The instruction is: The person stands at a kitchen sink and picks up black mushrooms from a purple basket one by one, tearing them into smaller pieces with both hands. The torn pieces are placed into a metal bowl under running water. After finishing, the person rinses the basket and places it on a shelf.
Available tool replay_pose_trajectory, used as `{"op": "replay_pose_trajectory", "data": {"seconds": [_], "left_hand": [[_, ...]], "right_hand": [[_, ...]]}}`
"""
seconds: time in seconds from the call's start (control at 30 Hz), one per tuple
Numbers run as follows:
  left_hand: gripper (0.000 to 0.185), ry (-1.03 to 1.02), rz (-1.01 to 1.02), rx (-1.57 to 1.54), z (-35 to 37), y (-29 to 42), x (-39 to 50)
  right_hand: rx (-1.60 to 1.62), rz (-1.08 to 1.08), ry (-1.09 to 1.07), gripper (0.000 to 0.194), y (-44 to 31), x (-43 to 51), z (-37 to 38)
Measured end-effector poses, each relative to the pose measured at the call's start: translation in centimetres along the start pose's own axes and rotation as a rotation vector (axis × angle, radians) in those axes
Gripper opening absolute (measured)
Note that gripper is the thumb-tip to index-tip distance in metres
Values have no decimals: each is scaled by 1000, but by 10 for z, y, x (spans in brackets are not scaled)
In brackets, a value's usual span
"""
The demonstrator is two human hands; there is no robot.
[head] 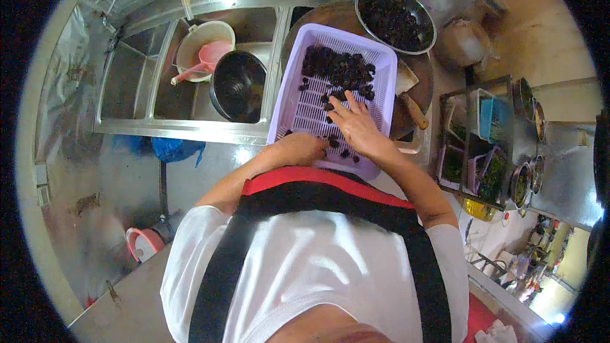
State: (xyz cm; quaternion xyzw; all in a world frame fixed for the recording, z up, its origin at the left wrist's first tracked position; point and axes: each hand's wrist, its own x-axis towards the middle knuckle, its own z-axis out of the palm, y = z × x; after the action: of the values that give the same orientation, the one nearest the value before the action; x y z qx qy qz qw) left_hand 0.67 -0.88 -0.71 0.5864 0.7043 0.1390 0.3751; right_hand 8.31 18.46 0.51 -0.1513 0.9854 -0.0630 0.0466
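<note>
A lilac slotted plastic basket [345, 38] lies in front of me, resting partly over a round wooden chopping board [419, 76]. Small, dark, lumpy food pieces [333, 69] are massed at its far end, their exact kind unclear. Others are scattered singly towards me. My right hand [355, 124] reaches into the basket, fingers spread and touching a few pieces. Over the near left part is my left hand [305, 147], blurred, its fingertips low beside some loose pieces; whether it holds one is hidden. Behind the basket, a metal bowl [431, 40] contains more dark pieces.
In the steel sink [257, 16] to the left sit a pale bucket [226, 31], a pink dipper [214, 52] and a dark pot [238, 88]. A cleaver [415, 112] lies on the board, right of the basket. Farther right stands a rack [469, 138] with baskets of greens.
</note>
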Motion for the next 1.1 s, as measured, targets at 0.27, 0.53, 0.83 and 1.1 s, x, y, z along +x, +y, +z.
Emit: {"op": "replay_pose_trajectory", "data": {"seconds": [0.27,0.53,0.83,1.1], "left_hand": [[18,318,100,-42,17,-5,-4],[18,268,52,38,24,-10,1],[21,265,-1,53,18,-4,-4],[21,745,-186,-300,2,7,-15]], "right_hand": [[378,88,303,24,-23,-9,-37],[33,541,-66,26,-4,-2,12],[300,357,186,19,4,29,28],[385,273,216,16,-15,21,32]]}}
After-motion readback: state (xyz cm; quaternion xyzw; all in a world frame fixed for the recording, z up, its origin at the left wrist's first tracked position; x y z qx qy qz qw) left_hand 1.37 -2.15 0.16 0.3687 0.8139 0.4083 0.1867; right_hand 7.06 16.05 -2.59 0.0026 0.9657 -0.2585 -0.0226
